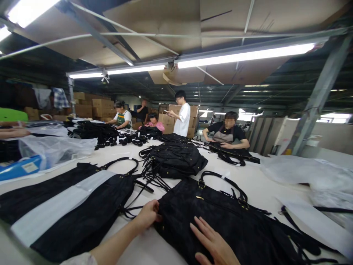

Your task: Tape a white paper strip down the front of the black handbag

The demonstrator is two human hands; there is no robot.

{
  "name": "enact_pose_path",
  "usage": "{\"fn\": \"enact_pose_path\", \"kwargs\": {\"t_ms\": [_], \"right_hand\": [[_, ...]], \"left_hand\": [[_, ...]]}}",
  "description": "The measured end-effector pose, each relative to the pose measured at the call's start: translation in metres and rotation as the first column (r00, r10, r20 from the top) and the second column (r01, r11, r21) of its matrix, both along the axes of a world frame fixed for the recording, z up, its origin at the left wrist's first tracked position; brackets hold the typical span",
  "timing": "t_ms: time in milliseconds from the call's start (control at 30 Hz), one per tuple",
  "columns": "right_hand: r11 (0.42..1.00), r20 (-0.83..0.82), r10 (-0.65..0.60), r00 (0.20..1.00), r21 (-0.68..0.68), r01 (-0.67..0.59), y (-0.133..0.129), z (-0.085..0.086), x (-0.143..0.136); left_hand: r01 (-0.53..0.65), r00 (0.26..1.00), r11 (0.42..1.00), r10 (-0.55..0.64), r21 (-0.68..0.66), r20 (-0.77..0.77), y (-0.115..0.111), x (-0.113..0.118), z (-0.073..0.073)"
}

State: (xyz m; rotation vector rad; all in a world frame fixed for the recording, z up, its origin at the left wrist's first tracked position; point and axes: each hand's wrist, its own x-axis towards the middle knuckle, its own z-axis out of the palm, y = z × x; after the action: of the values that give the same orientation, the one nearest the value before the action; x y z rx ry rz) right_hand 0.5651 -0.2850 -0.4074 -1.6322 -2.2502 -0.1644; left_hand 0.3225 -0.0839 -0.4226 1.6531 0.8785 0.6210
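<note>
A: Where do we have our hands just now?

B: Both are low in the frame and apart from each other. Our left hand [147,215] is left of centre, fingers bent in at the side edge of a black handbag [220,213]; the fingertips are partly hidden, so we cannot tell whether they pinch the edge or only touch it

A: And our right hand [213,239]?

B: That one lies palm down on the front of the same handbag, fingers stretched and slightly spread, gripping nothing

A: How does the handbag lie?

B: Flat on the white tabletop [253,176], from the lower middle towards the lower right of the frame, its handle [236,184] looping away from us

A: What do we see around it?

B: At lower left there is another black bag [82,228] with a white strip [64,206] laid across it. Just beyond our handbag, mid-frame, sits a pile of black bags [179,158]. Clear plastic [292,169] is heaped at the right, and a blue package [23,167] is at the left edge

A: Anyone near us?

B: At right of centre, a person in a grey apron [226,137] has both hands at a dark item across the tabletop
</note>
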Motion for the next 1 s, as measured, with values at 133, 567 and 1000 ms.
{"fn": "enact_pose_path", "kwargs": {"t_ms": [133,567,1000], "right_hand": [[0.997,0.079,0.046,0.996,0.065,-0.051,0.007,-0.005,0.005],[0.995,-0.03,-0.003,1.0,-0.096,0.0,-0.001,0.009,-0.001],[0.984,0.105,0.106,0.989,-0.152,-0.089,-0.004,0.022,-0.028]], "left_hand": [[-0.072,0.98,0.919,0.137,0.387,-0.141,-0.013,0.0,0.018],[0.516,0.857,-0.066,0.065,0.854,-0.512,-0.017,-0.01,0.055],[0.759,0.585,0.396,-0.067,0.517,-0.808,-0.051,-0.037,0.093]]}}
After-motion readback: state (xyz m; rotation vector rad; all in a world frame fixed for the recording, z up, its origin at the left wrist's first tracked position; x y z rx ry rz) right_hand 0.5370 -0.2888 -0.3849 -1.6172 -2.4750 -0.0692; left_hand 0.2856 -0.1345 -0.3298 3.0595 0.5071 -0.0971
